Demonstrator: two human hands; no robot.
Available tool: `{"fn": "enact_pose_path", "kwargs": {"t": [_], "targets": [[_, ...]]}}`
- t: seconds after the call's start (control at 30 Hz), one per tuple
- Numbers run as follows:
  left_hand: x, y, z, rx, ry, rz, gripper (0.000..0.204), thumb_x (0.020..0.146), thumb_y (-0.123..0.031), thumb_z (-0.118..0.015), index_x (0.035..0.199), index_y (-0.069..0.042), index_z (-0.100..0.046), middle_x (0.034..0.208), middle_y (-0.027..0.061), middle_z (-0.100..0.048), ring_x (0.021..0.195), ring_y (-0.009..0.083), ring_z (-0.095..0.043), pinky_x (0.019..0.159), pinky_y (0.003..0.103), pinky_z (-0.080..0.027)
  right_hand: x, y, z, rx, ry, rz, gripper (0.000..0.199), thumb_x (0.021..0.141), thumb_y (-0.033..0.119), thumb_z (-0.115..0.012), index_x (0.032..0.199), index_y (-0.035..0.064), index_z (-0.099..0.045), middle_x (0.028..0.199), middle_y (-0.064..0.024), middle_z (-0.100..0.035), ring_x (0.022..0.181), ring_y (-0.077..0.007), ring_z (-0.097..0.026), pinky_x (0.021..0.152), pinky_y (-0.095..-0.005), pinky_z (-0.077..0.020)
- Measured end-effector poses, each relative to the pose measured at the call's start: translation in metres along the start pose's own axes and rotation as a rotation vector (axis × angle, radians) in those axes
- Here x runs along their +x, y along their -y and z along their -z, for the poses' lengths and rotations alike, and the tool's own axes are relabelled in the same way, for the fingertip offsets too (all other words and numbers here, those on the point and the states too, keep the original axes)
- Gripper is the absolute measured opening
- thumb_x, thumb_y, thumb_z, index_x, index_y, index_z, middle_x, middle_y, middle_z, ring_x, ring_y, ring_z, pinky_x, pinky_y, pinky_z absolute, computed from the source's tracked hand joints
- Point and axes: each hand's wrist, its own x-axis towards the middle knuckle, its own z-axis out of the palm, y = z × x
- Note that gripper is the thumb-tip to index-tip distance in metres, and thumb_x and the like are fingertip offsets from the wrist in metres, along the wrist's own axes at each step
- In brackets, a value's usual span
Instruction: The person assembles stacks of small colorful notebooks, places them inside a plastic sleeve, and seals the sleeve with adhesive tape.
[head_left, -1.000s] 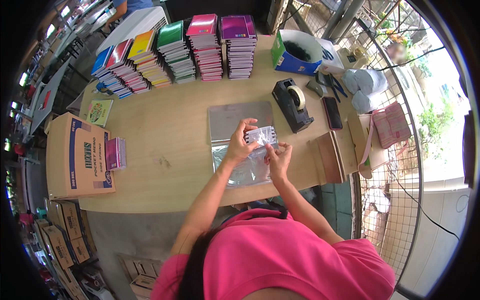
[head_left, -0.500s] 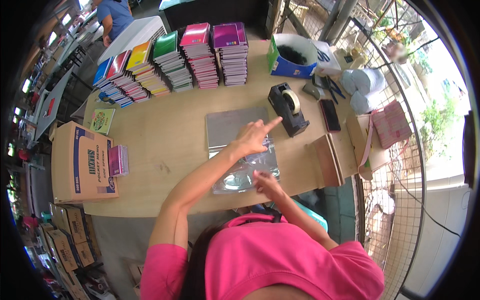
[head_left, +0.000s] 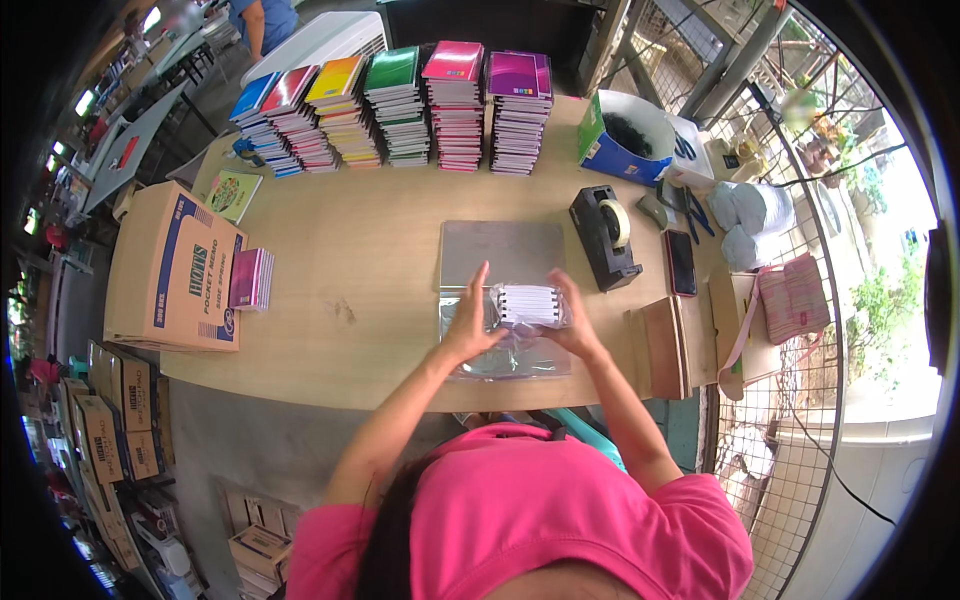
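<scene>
A small stack of spiral-bound notebooks [head_left: 528, 305], its white page edges and dark coils showing, sits in clear plastic between my two hands. My left hand [head_left: 470, 322] is at the stack's left end, fingers straight and spread, thumb against the plastic near its lower corner. Round the right end curls my right hand [head_left: 570, 318], gripping the stack. Beneath lies a flat grey sheet [head_left: 500, 245], with clear plastic film [head_left: 500, 365] over its near part. A black tape dispenser [head_left: 603, 240] with a pale roll stands just beyond my right hand.
Tall piles of coloured notebooks [head_left: 458, 110] line the far edge. A cardboard box [head_left: 180, 270] and purple notebooks [head_left: 252, 279] stand at left. Rightward are a phone [head_left: 681, 262], brown boards [head_left: 657, 345], pliers [head_left: 697, 212] and a blue-green box [head_left: 620, 150]. Another person [head_left: 262, 25] stands far left.
My left hand has drawn back from beside the tape dispenser to the stack's left end. My right hand has moved up to its right end. The notebook stack now shows; the view has shifted.
</scene>
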Motion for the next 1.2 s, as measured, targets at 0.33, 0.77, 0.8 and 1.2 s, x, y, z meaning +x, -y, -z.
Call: {"fn": "enact_pose_path", "kwargs": {"t": [0.33,0.77,0.8,1.2], "targets": [[0.026,-0.071,0.074,0.072,-0.111,-0.283,0.109,0.063,-0.024,-0.090,0.152,-0.016,-0.027,0.153,0.0201,-0.031,0.144,0.0344,-0.029,0.119,0.050,-0.024,0.012,0.065,0.077,0.151,-0.133,0.108,0.108,0.056,0.033,-0.093,0.145,0.0089,-0.036,0.150,-0.0166,-0.037,0.140,-0.0316,-0.036,0.114,-0.0464,-0.0322],[-0.013,-0.018,-0.040,-0.162,-0.432,0.107,0.099,0.072,-0.017,-0.086,0.148,-0.004,-0.025,0.144,0.0195,-0.031,0.139,0.0327,-0.031,0.109,0.042,-0.039,0.006,0.029,-0.014,0.280,-0.116,0.083,0.127,0.051,0.055,-0.091,0.150,0.0053,-0.028,0.151,-0.0191,-0.031,0.143,-0.0355,-0.026,0.118,-0.0512,-0.0221],[-0.019,-0.022,-0.043,-0.199,-0.511,0.145,0.096,0.072,-0.017,-0.086,0.146,-0.005,-0.025,0.144,0.0182,-0.029,0.137,0.0316,-0.032,0.110,0.043,-0.038,0.008,0.059,0.001,0.015,-0.119,0.161,0.120,0.051,0.051,-0.092,0.147,0.0081,-0.034,0.152,-0.0185,-0.031,0.143,-0.0364,-0.025,0.118,-0.0530,-0.0207],[-0.017,-0.044,-0.017,0.391,-0.270,-0.282,0.044,0.077,-0.027,-0.079,0.116,-0.014,-0.064,0.125,0.0119,-0.050,0.119,0.0318,-0.046,0.103,0.047,-0.035,0.051,0.141,0.064,-0.628,-0.248,0.166,0.038,0.060,0.015,-0.086,0.095,0.0097,-0.070,0.123,-0.0134,-0.058,0.122,-0.0394,-0.048,0.100,-0.0508,-0.0389]]}}
